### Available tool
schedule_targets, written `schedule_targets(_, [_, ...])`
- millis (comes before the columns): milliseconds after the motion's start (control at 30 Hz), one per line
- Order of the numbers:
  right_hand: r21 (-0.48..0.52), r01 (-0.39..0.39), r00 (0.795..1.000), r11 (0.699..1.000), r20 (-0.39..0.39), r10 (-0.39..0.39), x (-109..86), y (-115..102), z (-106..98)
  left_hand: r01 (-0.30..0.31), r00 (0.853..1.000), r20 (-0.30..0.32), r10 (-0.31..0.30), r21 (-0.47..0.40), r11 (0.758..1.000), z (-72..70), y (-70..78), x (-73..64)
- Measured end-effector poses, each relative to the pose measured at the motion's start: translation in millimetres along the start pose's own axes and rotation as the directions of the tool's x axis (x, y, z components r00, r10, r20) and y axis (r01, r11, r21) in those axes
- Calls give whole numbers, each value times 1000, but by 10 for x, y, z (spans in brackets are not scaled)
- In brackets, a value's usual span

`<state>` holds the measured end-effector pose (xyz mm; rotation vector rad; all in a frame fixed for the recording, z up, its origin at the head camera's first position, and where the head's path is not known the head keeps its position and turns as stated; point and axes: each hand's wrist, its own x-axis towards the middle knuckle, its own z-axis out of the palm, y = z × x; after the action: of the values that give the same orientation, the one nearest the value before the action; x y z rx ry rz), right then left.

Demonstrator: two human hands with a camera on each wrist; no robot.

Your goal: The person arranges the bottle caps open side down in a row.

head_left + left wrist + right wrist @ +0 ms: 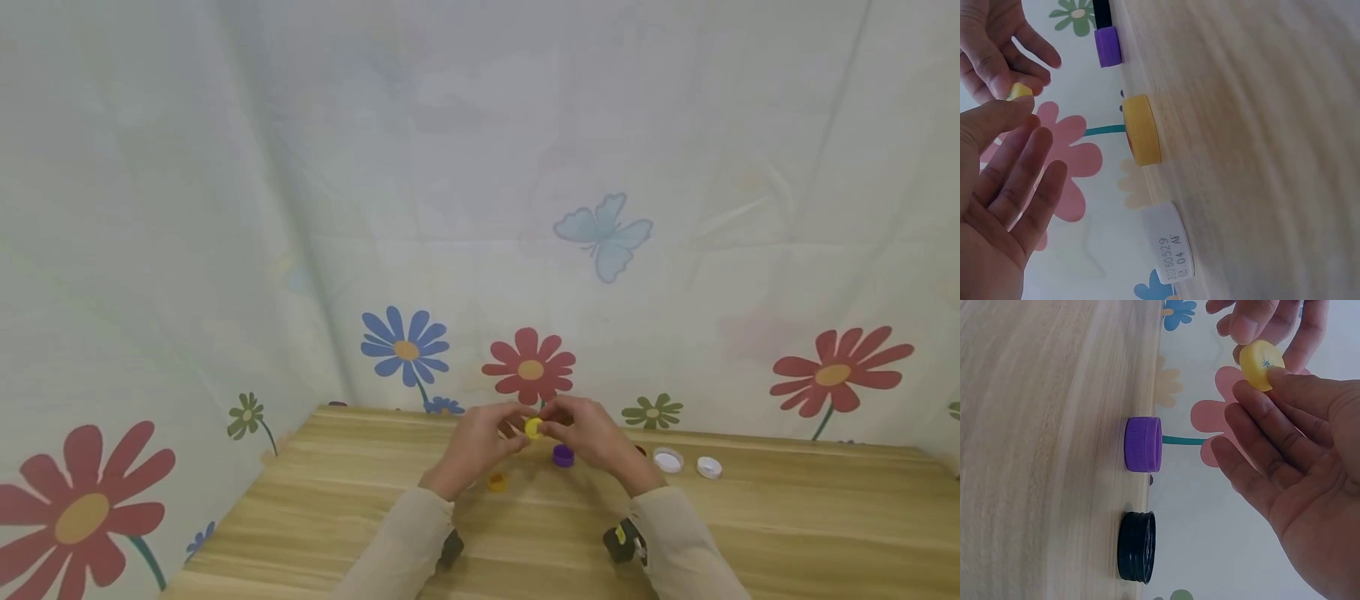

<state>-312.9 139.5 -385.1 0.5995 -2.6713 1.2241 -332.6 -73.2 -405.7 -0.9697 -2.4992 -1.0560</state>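
Note:
Above the table, a small yellow bottle cap [533, 428] is pinched by both hands at once. My left hand [480, 442] grips its left side between thumb and forefinger, while the thumb and fingertips of my right hand [588, 433] hold the right. A blue mark shows on the flat face of the yellow cap [1262, 365] in the right wrist view. Below the hands lie a ribbed purple cap [563, 456], toward the right hand, and an orange-yellow cap [497, 482], closer to the left wrist.
Right of the right wrist are two white caps [667, 460] [709, 467]. A black threaded cap [1137, 547] stands beside the purple one. A white cap with printed numbers [1169, 244] sits past the orange-yellow cap. A flowered cloth [465, 250] hangs behind the wooden table [810, 525].

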Motion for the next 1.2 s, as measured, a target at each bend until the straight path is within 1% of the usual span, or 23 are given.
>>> schedule_targets(200, [7, 4, 1000, 1000, 11, -4, -2, -16, -4, -12, 1000, -9, 12, 0, 1000, -6, 13, -7])
schedule_targets(333, [14, 9, 1000, 1000, 11, -9, -1, -14, -8, -8, 1000, -20, 8, -1, 1000, -10, 18, -9])
schedule_targets(467, [34, 8, 999, 999, 42, -10, -18, -1, -11, 12, 1000, -12, -12, 12, 1000, -7, 16, -19])
schedule_targets(600, [46, 4, 998, 999, 65, -7, -21, 4, -15, 13, 1000, -13, -13, 31, 999, -15, 35, -24])
schedule_targets(733, [43, -2, 998, 999, 57, -1, -5, -6, -19, 12, 1000, -9, -12, 32, 999, -27, 51, -15])
schedule_targets(933, [27, -6, 999, 1000, 52, 4, -1, -2, -3, 23, 1000, 2, -23, -6, 1000, 3, 19, -26])
schedule_targets(1067, [19, -3, 999, 1000, 52, 2, -3, -20, -2, 19, 1000, 1, -19, -4, 1000, 4, 24, -29])
schedule_targets(1200, [14, -4, 999, 1000, 52, 3, -7, -26, -6, 26, 999, 19, -26, -11, 1000, -4, 37, -23])
